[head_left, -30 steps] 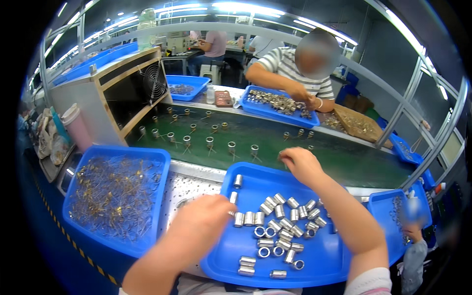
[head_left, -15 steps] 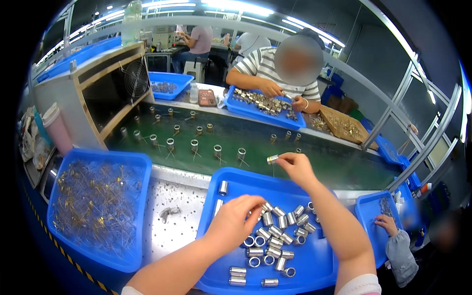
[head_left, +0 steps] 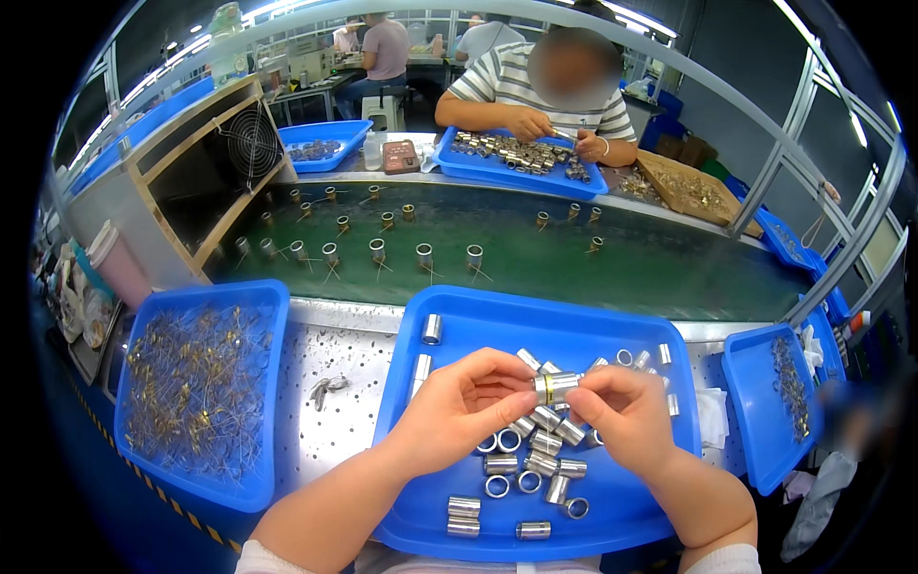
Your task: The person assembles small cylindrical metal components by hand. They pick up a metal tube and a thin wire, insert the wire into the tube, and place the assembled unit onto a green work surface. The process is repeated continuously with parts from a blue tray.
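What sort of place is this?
Probably a factory assembly line: a long green belt set with small metal pieces, a blue tray of metal cylinders, and a co-worker across the belt.

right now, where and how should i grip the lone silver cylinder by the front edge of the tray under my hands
Probably mid-barrel, from above, pinching its near and far sides: the silver cylinder lies on its side, long axis left to right, with space around it.

We are in a factory workshop: a green conveyor belt [head_left: 555, 263] spans ten to three o'clock, a blue tray [head_left: 272, 383] of wire parts [head_left: 196, 383] lies at eight, a co-worker [head_left: 507, 86] works at one.
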`<state>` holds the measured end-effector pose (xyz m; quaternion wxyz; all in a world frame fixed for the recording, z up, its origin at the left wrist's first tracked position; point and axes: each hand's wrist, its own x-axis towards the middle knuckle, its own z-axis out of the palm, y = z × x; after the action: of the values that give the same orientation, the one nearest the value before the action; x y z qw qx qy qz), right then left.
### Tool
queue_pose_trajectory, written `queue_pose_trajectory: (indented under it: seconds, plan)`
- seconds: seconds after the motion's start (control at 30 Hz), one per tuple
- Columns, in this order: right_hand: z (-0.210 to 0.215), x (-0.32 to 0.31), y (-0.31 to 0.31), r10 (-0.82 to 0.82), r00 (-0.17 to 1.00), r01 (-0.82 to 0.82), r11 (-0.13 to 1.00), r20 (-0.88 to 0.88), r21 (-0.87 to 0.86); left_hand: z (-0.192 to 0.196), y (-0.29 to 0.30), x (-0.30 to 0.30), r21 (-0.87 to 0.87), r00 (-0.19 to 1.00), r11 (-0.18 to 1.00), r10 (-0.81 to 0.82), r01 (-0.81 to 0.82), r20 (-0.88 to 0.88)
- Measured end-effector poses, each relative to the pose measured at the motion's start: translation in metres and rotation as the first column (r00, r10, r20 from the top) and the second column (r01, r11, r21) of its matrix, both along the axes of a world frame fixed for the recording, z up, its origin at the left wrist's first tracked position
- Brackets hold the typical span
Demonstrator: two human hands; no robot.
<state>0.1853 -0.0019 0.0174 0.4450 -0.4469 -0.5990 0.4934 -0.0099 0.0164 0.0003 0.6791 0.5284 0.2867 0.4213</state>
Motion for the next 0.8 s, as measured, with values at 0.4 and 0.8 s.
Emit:
queue_pose_trajectory:
  seconds: [0.4, 0.8]
  plan:
    - [-0.007, 0.003, -0.002, -0.044, 0.980, -0.027, 0.936, 0.192, 0.351, 0.003, -0.008, 0.003, -0.090, 1.000, 0.996, -0.025, 0.025, -0.005]
    - [-0.009, 0.001, -0.001, -0.069, 0.959, -0.084, 0.857, 0.274, 0.509, 0.004, -0.007, 0.003, -0.170, 1.000, 0.985, -0.020, 0.019, -0.005]
